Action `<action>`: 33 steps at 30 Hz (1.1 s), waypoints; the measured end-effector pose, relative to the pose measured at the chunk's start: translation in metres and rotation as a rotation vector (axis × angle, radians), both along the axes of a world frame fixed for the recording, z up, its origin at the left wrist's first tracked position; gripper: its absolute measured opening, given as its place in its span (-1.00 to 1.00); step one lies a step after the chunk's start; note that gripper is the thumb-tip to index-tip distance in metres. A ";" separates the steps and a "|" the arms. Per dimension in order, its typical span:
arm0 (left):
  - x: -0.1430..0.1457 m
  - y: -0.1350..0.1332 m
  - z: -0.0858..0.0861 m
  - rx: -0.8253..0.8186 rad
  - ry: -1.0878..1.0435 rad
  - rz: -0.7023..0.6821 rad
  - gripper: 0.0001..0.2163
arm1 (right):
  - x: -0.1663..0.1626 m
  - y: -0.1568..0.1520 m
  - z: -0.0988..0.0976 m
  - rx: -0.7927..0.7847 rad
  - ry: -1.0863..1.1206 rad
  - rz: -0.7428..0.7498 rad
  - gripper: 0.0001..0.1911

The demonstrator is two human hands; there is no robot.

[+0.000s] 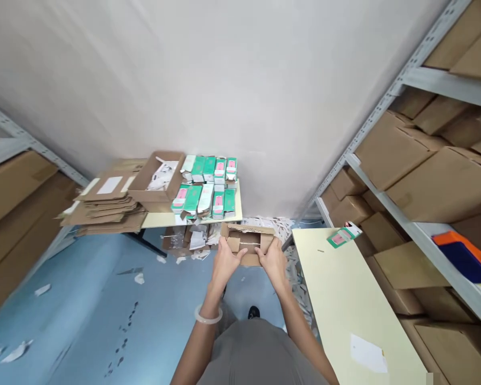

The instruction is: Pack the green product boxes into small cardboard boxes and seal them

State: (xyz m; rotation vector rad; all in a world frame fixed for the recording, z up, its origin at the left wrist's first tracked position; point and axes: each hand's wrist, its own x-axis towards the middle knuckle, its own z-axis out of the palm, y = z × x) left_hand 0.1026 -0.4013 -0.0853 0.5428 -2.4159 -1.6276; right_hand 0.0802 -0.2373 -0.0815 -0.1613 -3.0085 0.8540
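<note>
A small open cardboard box (250, 260) is held out in front of me, above the blue floor. My left hand (226, 261) grips its left side, thumb on the near edge. On the opposite side my right hand (274, 262) holds it the same way. The flaps stand up and the dark inside faces me; I cannot make out any contents. Beyond the box, several green and white cartons (192, 199) stand in rows on the back table (160, 220).
Flattened cardboard (108, 206) is stacked left of an open box with white paper (156, 179). At right, a table (324, 278) bears a green packet (342, 236) and a white sheet (369, 353). Box-filled shelves (425, 224) line the right. Paper scraps (16, 352) litter the floor.
</note>
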 end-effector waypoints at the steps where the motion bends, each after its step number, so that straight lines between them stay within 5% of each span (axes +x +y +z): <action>1: 0.002 -0.009 0.004 -0.019 0.005 0.027 -0.46 | -0.002 -0.013 0.003 0.021 0.003 0.014 -0.46; 9: 0.007 -0.109 0.034 -0.144 0.020 0.145 -0.62 | -0.026 -0.144 0.012 -0.047 0.131 -0.019 -0.51; 15: 0.005 -0.205 0.032 -0.174 -0.001 0.187 -0.66 | -0.044 -0.234 0.012 0.097 -0.011 0.121 -0.64; 23: -0.032 -0.285 0.012 0.005 -0.041 0.121 -0.55 | -0.080 -0.268 0.003 0.021 -0.010 0.155 -0.57; 33: -0.165 -0.342 -0.010 0.173 0.056 0.196 -0.64 | -0.202 -0.302 -0.012 -0.152 0.038 -0.037 -0.37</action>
